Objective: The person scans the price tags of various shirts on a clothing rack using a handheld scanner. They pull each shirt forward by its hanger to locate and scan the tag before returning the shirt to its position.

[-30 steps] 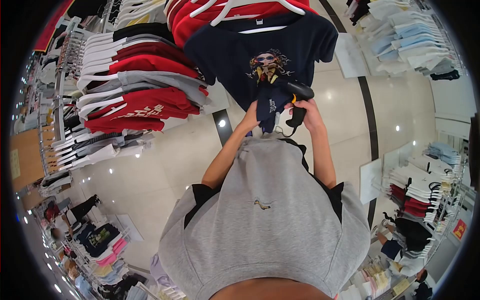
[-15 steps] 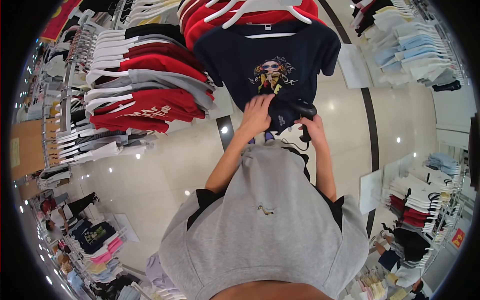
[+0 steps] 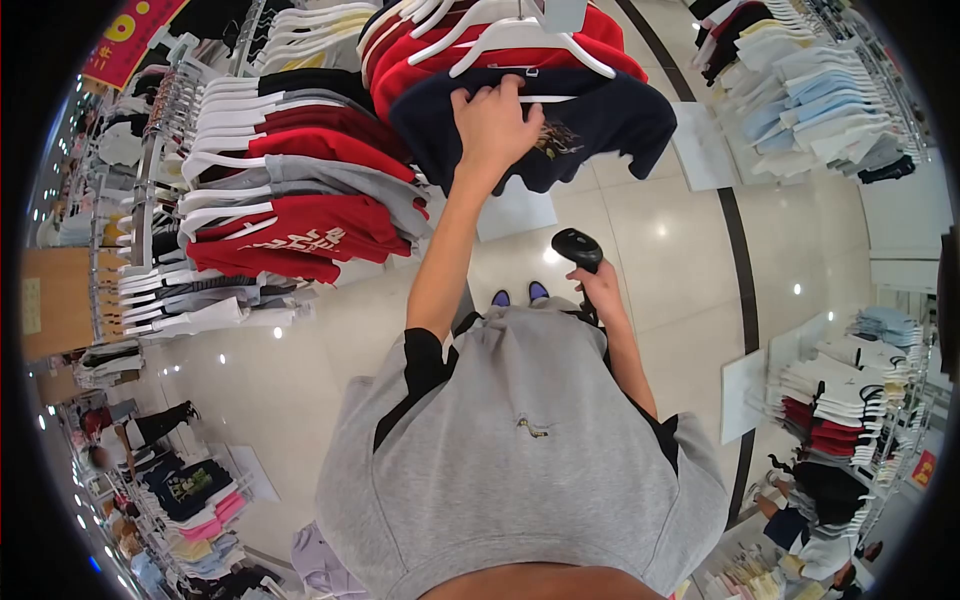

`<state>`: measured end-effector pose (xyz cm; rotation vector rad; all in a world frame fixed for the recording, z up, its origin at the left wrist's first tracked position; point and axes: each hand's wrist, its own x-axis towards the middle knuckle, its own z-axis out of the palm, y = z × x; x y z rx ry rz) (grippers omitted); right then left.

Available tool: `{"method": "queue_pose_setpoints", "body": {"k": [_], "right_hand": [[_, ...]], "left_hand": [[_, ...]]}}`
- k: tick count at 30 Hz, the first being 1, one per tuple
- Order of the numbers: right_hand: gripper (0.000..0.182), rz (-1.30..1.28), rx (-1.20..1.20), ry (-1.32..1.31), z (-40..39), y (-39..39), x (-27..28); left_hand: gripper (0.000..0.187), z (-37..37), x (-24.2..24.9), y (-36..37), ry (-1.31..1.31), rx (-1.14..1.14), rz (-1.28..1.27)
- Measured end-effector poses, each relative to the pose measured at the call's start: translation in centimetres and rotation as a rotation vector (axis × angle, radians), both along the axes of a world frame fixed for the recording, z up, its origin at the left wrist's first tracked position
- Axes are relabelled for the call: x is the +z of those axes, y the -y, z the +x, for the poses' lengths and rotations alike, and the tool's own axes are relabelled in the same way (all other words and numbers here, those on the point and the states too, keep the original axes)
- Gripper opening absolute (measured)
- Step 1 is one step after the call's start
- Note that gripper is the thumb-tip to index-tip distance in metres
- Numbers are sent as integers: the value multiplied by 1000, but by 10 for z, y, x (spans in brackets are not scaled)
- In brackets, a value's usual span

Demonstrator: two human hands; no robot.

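A navy T-shirt (image 3: pixel 600 115) with a printed figure hangs on a white hanger (image 3: pixel 535 45) at the front of a rack. My left hand (image 3: pixel 495 125) is at its neckline, fingers bent over the collar fabric and thumb beside the print; the fingertips are partly hidden. Lower and to the right, away from the shirt, my right hand (image 3: pixel 602 290) is closed around the handle of a black barcode scanner (image 3: pixel 577 248). The scanner's head points up and left over the floor.
Red shirts (image 3: pixel 400 75) hang behind the navy one. To the left, a rail (image 3: pixel 150 190) carries red, grey and black tops (image 3: pixel 310 235). More clothes racks (image 3: pixel 800 90) stand on the right. Other people (image 3: pixel 125 435) are at the lower left and lower right.
My left hand has moved up from the shirt's lower part to its neckline. My right hand has drawn the scanner away from the hem, and the shirt now hangs in folds.
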<state>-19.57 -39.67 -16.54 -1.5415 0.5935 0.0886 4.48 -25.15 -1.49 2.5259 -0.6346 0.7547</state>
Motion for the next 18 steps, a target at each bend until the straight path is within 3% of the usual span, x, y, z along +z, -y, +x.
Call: {"method": "queue_pose_setpoints", "body": {"k": [2,3,5,7,9,11,13,14,15,18], "right_hand": [[30,-13,24,-41,-1,-5,-5],[30,-11,24,-37,-2,-7,-7],[32,-16,51,-5,-3,-10,-11],[31,-28,55,16,-2,-12,-12],[32,-33,65,18,-1,-11,-10],[32,-32,72,6,1,-10,-5],[33,-29,75,-4,-2,-7,-4],[32,-27,69,-15,0,-4,-7],[31,-22,63,-38,0,-6,-7],[29,15,54,-31,-2,-7,-9]], "left_hand": [[27,-5,7,2,17,-53,-205],[27,-6,15,4,20,-54,-203],[25,-5,32,9,470,96,-124],[20,5,33,11,471,41,-80],[21,11,26,14,-26,98,282],[27,15,20,15,-165,71,305],[25,18,10,14,222,11,29],[22,12,25,14,259,-1,-35],[22,10,33,13,394,-76,-73],[25,28,22,20,575,0,-72]]}}
